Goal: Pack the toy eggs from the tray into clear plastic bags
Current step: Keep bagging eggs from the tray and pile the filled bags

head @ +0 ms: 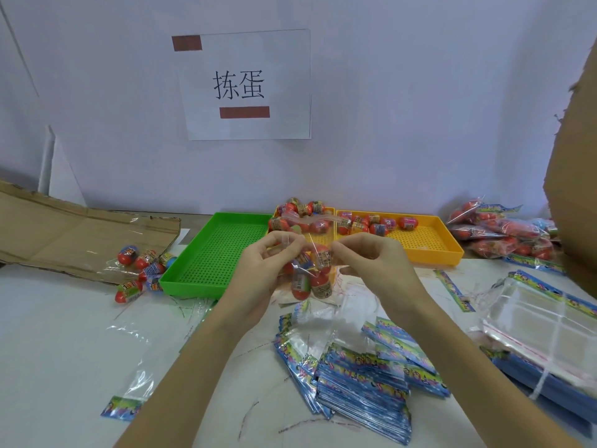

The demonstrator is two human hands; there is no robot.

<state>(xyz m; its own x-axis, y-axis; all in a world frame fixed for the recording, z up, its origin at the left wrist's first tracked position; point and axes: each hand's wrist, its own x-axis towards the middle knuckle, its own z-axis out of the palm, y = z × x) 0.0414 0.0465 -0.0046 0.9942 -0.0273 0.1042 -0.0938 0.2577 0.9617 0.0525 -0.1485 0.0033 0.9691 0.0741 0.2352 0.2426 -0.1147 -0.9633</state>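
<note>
- Here, a person's left hand [263, 265] and right hand [371, 258] hold a clear plastic bag [308, 273] up over the white table [64, 318], each hand pinching one side of the bag's neck between thumb and fingertips.
- Below the two pinches hang several red toy eggs [318, 281], bunched at the bottom of the bag; their weight pulls the film straight, which likely is why the bag is held aloft rather than laid flat.
- Above the pinches the bag's flap [305, 218] stands free, so this looks like the sealing step, with the mouth not yet folded shut.
- Just beyond the grip sits a yellow tray [429, 244], loose eggs [371, 221] heaped along its far edge, within easy reach for the next fill.
- Beyond and to the left of the grip lies a green tray [210, 253] with nothing visible in it; left of that, more eggs [139, 266] lie by flattened cardboard [64, 234].
- Well off to the right of the grip, filled bags [504, 231] are piled.
- Nearer the person than the grip, printed header cards [361, 373] and a stack of empty bags [536, 321] wait, apparently staged for the bags to come.
</note>
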